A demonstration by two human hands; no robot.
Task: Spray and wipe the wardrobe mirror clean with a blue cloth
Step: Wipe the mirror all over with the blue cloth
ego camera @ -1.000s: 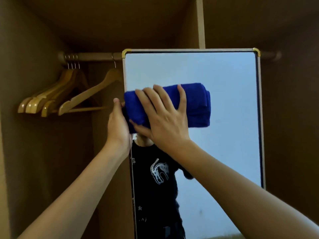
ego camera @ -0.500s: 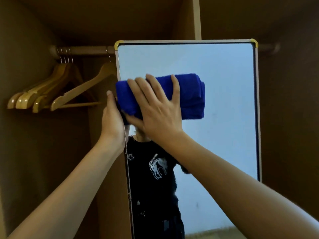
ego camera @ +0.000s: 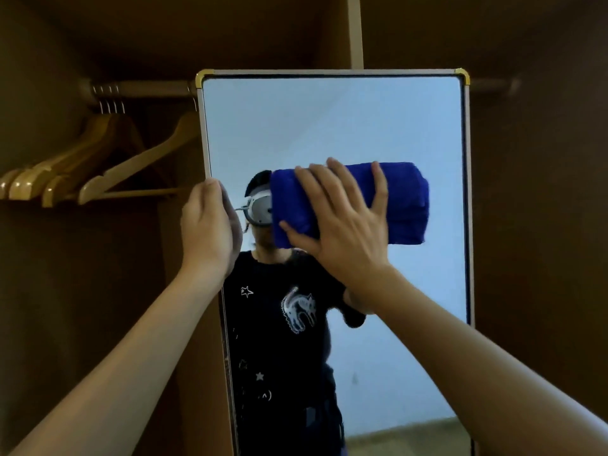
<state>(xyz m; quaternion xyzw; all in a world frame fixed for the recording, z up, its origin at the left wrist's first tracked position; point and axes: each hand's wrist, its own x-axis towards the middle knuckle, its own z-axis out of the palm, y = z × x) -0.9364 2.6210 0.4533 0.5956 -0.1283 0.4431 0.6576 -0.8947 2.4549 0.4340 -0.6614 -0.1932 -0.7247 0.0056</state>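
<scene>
A tall wardrobe mirror [ego camera: 329,126] with a pale frame and gold top corners stands upright in front of me. A folded blue cloth [ego camera: 404,202] lies flat against the glass at mid-height. My right hand [ego camera: 345,225] presses on the cloth with fingers spread over its left half. My left hand [ego camera: 207,225] grips the mirror's left edge, fingers wrapped behind the frame. The glass reflects a person in a black printed shirt. No spray bottle is in view.
Several wooden hangers [ego camera: 98,172] hang from a rail [ego camera: 148,88] in the wardrobe's left bay, close to my left hand. A vertical partition [ego camera: 355,31] rises behind the mirror. Brown wardrobe walls close in on both sides.
My right hand and the blue cloth have slid right, away from the mirror's left edge, uncovering the reflected head. My left hand stays on the frame edge. The view has shifted.
</scene>
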